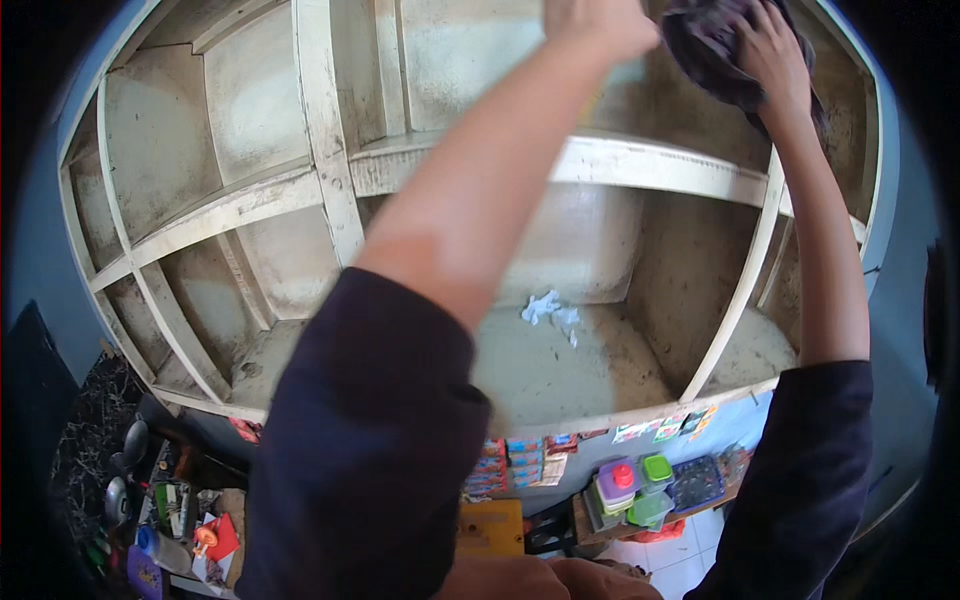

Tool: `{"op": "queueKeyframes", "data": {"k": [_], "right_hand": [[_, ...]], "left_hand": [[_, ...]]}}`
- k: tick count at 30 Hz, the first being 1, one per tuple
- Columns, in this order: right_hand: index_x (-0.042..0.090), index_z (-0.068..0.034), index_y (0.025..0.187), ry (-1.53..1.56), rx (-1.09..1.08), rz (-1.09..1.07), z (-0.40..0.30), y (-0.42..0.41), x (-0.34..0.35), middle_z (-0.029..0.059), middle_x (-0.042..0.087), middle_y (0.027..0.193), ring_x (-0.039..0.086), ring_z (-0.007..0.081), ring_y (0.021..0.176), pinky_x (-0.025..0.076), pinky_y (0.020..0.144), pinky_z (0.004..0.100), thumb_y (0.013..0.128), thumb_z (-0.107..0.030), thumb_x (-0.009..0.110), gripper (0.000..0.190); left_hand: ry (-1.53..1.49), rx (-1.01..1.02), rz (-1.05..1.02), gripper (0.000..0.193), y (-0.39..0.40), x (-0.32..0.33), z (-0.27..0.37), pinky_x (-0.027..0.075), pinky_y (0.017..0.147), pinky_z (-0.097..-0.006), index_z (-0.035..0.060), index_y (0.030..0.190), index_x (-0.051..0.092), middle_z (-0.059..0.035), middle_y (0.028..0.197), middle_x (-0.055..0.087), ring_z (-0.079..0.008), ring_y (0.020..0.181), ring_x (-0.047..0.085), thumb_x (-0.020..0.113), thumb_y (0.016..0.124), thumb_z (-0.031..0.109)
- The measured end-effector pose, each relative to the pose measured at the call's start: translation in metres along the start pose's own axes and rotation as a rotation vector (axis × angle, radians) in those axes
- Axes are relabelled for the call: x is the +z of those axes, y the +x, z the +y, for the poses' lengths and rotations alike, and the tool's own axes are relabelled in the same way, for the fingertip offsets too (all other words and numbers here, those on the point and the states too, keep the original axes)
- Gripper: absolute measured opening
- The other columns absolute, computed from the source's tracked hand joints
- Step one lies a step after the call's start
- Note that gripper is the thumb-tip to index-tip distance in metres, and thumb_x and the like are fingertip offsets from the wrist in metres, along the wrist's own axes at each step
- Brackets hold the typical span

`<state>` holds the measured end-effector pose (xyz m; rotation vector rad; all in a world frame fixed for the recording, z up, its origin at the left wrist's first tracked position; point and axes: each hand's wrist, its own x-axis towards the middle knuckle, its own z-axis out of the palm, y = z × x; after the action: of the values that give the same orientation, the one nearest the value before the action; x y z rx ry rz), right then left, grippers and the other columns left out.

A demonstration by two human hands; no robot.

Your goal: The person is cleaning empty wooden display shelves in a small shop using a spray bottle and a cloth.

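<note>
A dirty white wooden shelf unit [637, 161] with open compartments fills the view before me. My right hand [776, 64] is raised at the upper right, pressed on a dark, bunched cloth [705, 52] at an upper compartment. Part of the cloth is cut off by the picture's top edge. My left hand [600, 26] is raised at the top middle, partly out of the picture; its fingers do not show clearly. Crumpled white scraps [551, 309] lie in the lower middle compartment.
Below the shelves, packet strips [525, 459] hang on the wall. Plastic containers [619, 484] and a dark blue basket [697, 484] stand on a low table at the lower right. Kitchen items and a capped bottle [163, 549] crowd the lower left. A yellow surface [491, 525] shows below.
</note>
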<state>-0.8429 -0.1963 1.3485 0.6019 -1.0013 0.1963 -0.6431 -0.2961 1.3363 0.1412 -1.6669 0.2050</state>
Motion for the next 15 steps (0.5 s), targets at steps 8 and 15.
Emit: {"op": "queueKeyframes", "data": {"k": [8,15], "right_hand": [[0.062,0.001,0.085,0.683,0.238,-0.745,-0.079,0.016,-0.029,0.0225,0.063,0.089,0.060,0.0359,0.090,0.048,0.078,0.0417,0.063,-0.013,0.059,0.026],[0.063,-0.005,0.096,1.447,0.993,-0.232,-0.214,0.109,-0.055,0.0174,0.065,0.093,0.062,0.0307,0.088,0.047,0.079,0.0352,0.061,-0.041,0.067,0.050]], "left_hand": [[0.870,-0.123,-0.661,0.059,0.049,-0.137,-0.043,0.048,0.082,-0.0355,-0.0017,0.111,0.055,-0.0248,0.103,0.060,-0.0360,0.096,0.058,0.063,0.060,0.026],[0.966,-0.138,-0.488,0.059,0.040,-0.152,-0.042,0.049,0.081,-0.0376,-0.0098,0.101,0.056,-0.0281,0.100,0.059,-0.0362,0.094,0.059,0.065,0.060,0.032]]}}
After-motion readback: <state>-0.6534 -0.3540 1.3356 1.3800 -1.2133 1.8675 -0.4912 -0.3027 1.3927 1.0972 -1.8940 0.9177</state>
